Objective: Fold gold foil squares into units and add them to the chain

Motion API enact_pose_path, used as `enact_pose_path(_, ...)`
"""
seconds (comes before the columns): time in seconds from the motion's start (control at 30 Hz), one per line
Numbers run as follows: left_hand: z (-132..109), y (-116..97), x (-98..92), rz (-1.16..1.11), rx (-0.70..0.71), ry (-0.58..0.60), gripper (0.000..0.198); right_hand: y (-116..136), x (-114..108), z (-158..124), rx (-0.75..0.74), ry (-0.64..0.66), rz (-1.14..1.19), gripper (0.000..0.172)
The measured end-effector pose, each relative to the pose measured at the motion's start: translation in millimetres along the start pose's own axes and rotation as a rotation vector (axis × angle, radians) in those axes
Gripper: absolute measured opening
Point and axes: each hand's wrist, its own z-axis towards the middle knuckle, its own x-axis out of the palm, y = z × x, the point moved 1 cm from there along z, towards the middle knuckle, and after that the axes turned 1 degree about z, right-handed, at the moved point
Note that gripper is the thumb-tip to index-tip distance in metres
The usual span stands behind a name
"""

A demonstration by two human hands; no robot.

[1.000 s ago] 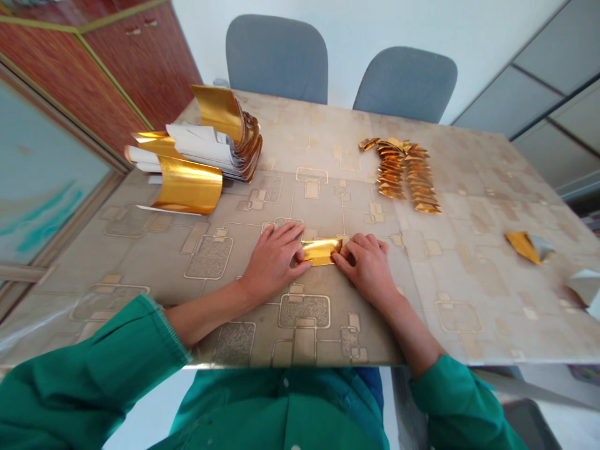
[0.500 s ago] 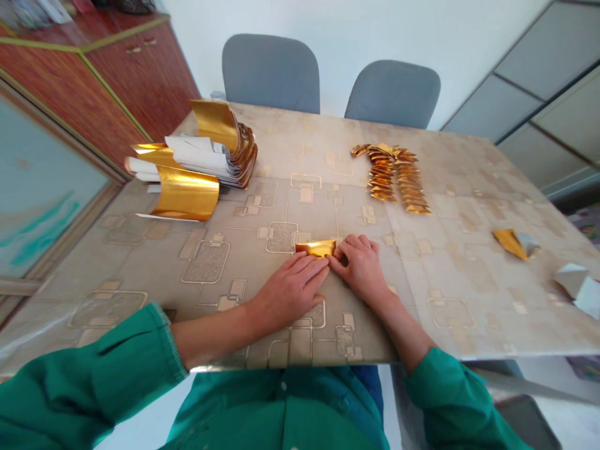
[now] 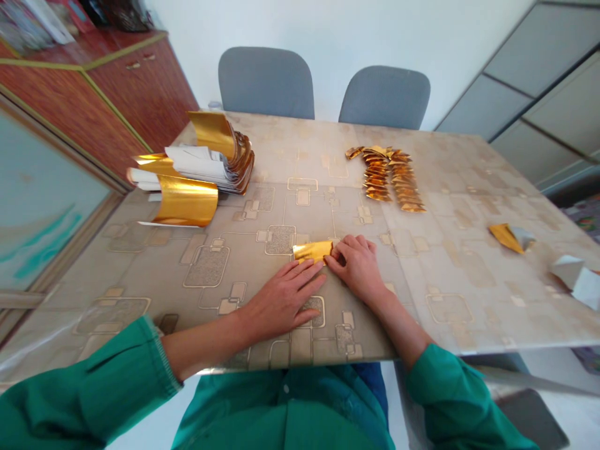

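A small folded sheet of gold foil paper (image 3: 313, 250) lies on the table before me. My left hand (image 3: 285, 292) is open, palm down, with outstretched fingertips on the sheet's near edge. At the sheet's right end, my right hand (image 3: 355, 264) has its thumb and curled fingers closed on the corner. Farther back to the right are two rows of folded gold paper pieces (image 3: 376, 178). Stacks of curled gold sheets with white backs (image 3: 187, 199) stand at the back left.
The patterned tablecloth (image 3: 244, 250) covers the table. A partly folded gold piece (image 3: 507, 237) and a white paper scrap (image 3: 574, 278) lie at the right. Two grey chairs (image 3: 266, 81) stand at the far side, and a wooden cabinet (image 3: 140, 87) is at the back left.
The gold paper shows a wider, flatter face than before. My left fingers have slid slightly toward me and spread, while my right hand keeps its hold at the right end.
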Motion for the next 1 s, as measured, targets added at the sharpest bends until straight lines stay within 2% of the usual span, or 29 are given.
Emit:
enact_pose_path(0.1, 2, 0, -1.7, 0.014, -0.007, 0.013, 0.062, -3, 0, -1, 0.002, -0.011, 0.014, 0.020)
enact_pose_path(0.2, 3, -1, -3.4, 0.026, -0.005, 0.021, 0.062, -6, -5, -5, -0.042, -0.083, 0.069, 0.015)
enact_pose_path(0.3, 3, -1, -4.5, 0.036, 0.008, 0.016, 0.062, -2, -11, -14, -0.176, -0.147, 0.085, 0.017)
enact_pose_path(0.37, 3, 0, -4.6, 0.040, 0.013, 0.010, 0.065, 3, -12, -22, -0.293, -0.127, 0.057, 0.019)
enact_pose_path(0.43, 4, 1, -4.5, 0.037, 0.014, 0.006, 0.067, 7, -11, -29, -0.347, -0.093, 0.003, 0.019)
enact_pose_path(0.77, 2, 5, -4.2, 0.077, 0.034, -0.005, 0.056, 4, -6, -42, -0.308, -0.050, -0.135, 0.029)
enact_pose_path(1.0, -19, 13, -11.9, 0.119, -0.007, -0.024, 0.050, 4, -6, -39, -0.304, -0.036, -0.116, 0.028)
